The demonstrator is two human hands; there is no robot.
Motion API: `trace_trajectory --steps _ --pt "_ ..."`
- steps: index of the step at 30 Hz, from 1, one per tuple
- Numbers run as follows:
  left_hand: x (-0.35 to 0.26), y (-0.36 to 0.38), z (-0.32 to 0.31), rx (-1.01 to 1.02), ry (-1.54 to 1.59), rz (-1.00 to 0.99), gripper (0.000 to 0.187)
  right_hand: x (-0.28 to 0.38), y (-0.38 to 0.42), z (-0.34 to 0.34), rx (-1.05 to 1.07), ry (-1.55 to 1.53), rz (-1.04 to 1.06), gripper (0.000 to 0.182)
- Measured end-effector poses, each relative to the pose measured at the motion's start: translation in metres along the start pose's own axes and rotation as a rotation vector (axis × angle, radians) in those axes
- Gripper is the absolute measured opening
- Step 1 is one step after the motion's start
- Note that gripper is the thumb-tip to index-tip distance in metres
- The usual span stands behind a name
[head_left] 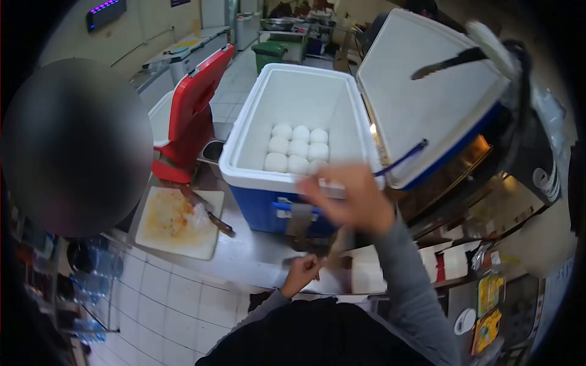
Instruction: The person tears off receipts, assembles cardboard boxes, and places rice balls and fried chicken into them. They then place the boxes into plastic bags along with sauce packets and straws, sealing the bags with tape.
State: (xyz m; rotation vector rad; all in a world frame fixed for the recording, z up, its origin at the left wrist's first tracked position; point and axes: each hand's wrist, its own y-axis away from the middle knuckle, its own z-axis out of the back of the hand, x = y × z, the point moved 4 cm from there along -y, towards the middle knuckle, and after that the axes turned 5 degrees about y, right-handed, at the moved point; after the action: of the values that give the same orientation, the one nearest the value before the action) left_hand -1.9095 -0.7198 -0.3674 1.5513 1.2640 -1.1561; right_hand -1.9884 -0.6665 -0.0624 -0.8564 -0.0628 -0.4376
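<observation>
A blue cooler (pixel 250 204) with a white inside stands in front of me, its lid (pixel 430 91) swung up to the right. Several white round balls (pixel 298 149) lie in rows on its floor. My right hand (pixel 351 198), smeared by motion, passes over the cooler's near rim and overlaps the nearest balls in this view. My left hand (pixel 301 274) is low by the counter's front edge, below the cooler, with fingers curled together; what they hold, if anything, I cannot make out.
To the left, a stained cutting board (pixel 177 219) carries a knife (pixel 217 221). Behind it stands a red cooler (pixel 198 104) with its lid raised. White containers (pixel 367 271) line the front right; trays of yellow food (pixel 488 296) sit farther right. A green bin (pixel 268 55) is behind.
</observation>
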Motion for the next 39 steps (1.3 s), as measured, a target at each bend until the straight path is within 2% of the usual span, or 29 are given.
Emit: trace_trajectory --steps 1,2,3,5,6,7,8,9,10,11,12,13,14,16,19,22,23,26,27,30,32,33,34,35,36,38,39 --pt "-0.03 -0.003 0.026 -0.082 -0.009 -0.095 0.033 -0.025 -0.048 -0.021 -0.023 0.028 -0.097 0.015" --pt "-0.059 -0.006 0.051 -0.164 -0.011 -0.19 0.034 -0.059 -0.097 -0.043 0.078 0.135 -0.176 0.018" --pt "-0.087 -0.005 0.079 -0.244 -0.091 -0.347 0.031 -0.11 -0.133 -0.075 0.125 0.119 -0.142 0.019" --pt "-0.114 -0.004 0.136 -0.347 -0.249 -0.593 0.027 -0.199 -0.162 -0.135 0.444 0.412 -0.162 0.017" --pt "-0.138 -0.002 0.157 -0.39 -0.28 -0.685 0.025 -0.235 -0.15 -0.169 0.689 0.506 -0.175 0.018" --pt "-0.137 0.0 0.181 -0.472 -0.244 -0.66 0.029 -0.276 -0.131 -0.204 0.936 0.596 -0.188 0.019" --pt "-0.147 0.001 0.197 -0.528 -0.213 -0.623 0.034 -0.33 -0.087 -0.246 1.132 0.595 -0.189 0.03" --pt "-0.151 0.002 0.215 -0.554 -0.189 -0.659 0.037 -0.403 -0.017 -0.289 1.246 0.394 -0.349 0.053" --pt "-0.149 0.004 0.232 -0.589 -0.213 -0.635 0.038 -0.349 -0.014 -0.284 1.308 0.471 -0.322 0.076" --pt "-0.147 0.006 0.248 -0.624 -0.24 -0.609 0.038 -0.369 0.031 -0.312 1.342 0.256 -0.375 0.09" --pt "-0.146 0.006 0.261 -0.657 -0.269 -0.579 0.039 -0.376 0.072 -0.334 1.312 0.132 -0.372 0.096" --pt "-0.147 0.005 0.272 -0.712 -0.237 -0.541 0.039 -0.308 0.045 -0.307 1.313 0.206 -0.612 0.103" --pt "-0.147 0.003 0.282 -0.765 -0.207 -0.501 0.04 -0.295 0.057 -0.315 1.231 0.348 -0.614 0.104" --pt "-0.148 -0.001 0.296 -0.819 -0.177 -0.44 0.041 -0.283 0.059 -0.309 1.005 0.317 -0.681 0.1" --pt "-0.15 -0.022 0.308 -0.788 -0.209 -0.44 0.042 -0.288 0.036 -0.31 1.02 0.279 -0.871 0.097" --pt "-0.164 -0.056 0.297 -0.67 -0.248 -0.561 0.042 -0.284 0.035 -0.323 1.086 0.366 -0.765 0.095" --pt "-0.168 -0.065 0.293 -0.62 -0.22 -0.588 0.042 -0.283 0.044 -0.327 0.993 0.372 -0.718 0.097" --pt "-0.182 -0.088 0.281 -0.534 -0.239 -0.658 0.042 -0.287 0.048 -0.329 1.079 0.139 -0.702 0.093" --pt "-0.18 -0.09 0.282 -0.526 -0.246 -0.66 0.043 -0.294 0.045 -0.32 0.925 0.054 -0.671 0.093" --pt "-0.188 -0.093 0.284 -0.429 -0.162 -0.661 0.04 -0.318 -0.01 -0.272 1.311 -0.077 -0.711 0.092" --pt "-0.209 -0.099 0.276 -0.395 -0.048 -0.786 0.04 -0.305 -0.074 -0.204 1.484 -0.05 -0.807 0.089" --pt "-0.221 -0.103 0.271 -0.385 0.008 -0.854 0.041 -0.289 -0.11 -0.171 1.46 -0.126 -0.843 0.083" --pt "-0.231 -0.107 0.267 -0.353 0.144 -0.872 0.042 -0.273 -0.138 -0.146 1.336 -0.236 -0.796 0.078" --pt "-0.241 -0.111 0.262 -0.32 0.278 -0.891 0.047 -0.245 -0.168 -0.122 1.131 -0.332 -0.545 0.068" --pt "-0.25 -0.114 0.253 -0.313 0.321 -0.802 0.06 -0.215 -0.19 -0.107 0.962 -0.443 -0.374 0.067" --pt "-0.281 -0.127 0.217 -0.149 0.482 -0.628 0.099 -0.144 -0.221 -0.101 0.853 -0.329 -0.128 0.073" --pt "-0.295 -0.135 0.199 0.008 0.596 -0.546 0.121 -0.116 -0.219 -0.115 0.836 -0.26 -0.152 0.069"
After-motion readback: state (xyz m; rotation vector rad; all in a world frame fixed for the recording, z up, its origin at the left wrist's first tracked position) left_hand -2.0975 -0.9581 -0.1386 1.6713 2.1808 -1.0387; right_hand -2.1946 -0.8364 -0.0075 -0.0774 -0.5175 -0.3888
